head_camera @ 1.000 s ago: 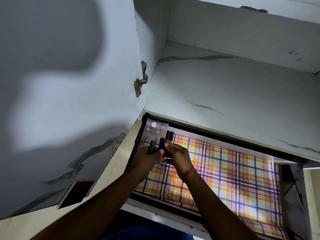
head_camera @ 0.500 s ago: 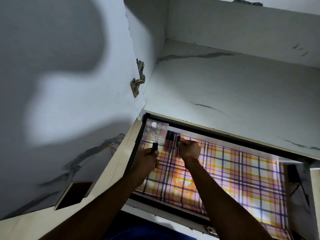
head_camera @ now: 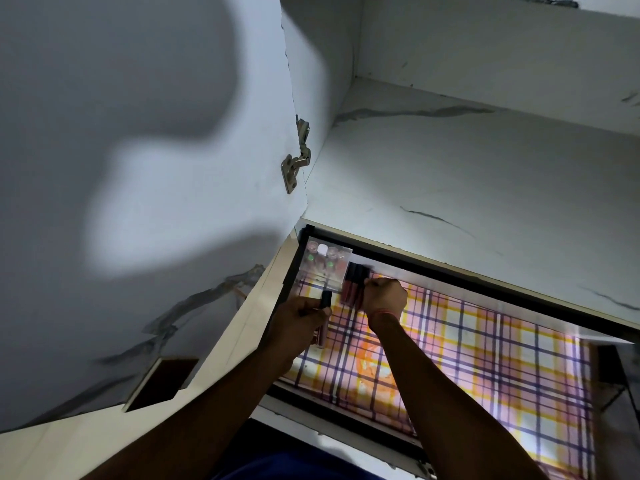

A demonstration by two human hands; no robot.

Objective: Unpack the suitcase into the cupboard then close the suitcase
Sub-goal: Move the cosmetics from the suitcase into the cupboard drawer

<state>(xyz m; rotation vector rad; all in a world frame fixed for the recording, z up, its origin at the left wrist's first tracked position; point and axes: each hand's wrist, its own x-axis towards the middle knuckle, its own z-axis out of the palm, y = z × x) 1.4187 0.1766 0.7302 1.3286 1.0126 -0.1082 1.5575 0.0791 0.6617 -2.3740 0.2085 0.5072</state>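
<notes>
Left grip (head_camera: pixel 304 315) around tube (head_camera: pixel 325 300)

The cupboard (head_camera: pixel 485 188) fills most of the frame: white panels with grey marble-like veining, its door swung open at the left on a metal hinge (head_camera: pixel 296 161) in the upper middle. Below the white shelf, a pulled-out drawer (head_camera: pixel 291 271) with a dark frame runs from centre to lower right, lined with a plaid sheet (head_camera: pixel 485 358) of orange, pink and purple stripes. In the drawer's far-left corner sits a clear case of small bottles (head_camera: pixel 323 261). Just beside it, to the right, lie dark-capped, reddish lip-gloss tubes (head_camera: pixel 351 284) side by side on the plaid. One more dark-capped tube (head_camera: pixel 325 301) is upright, lower left of them, above the lining.
</notes>
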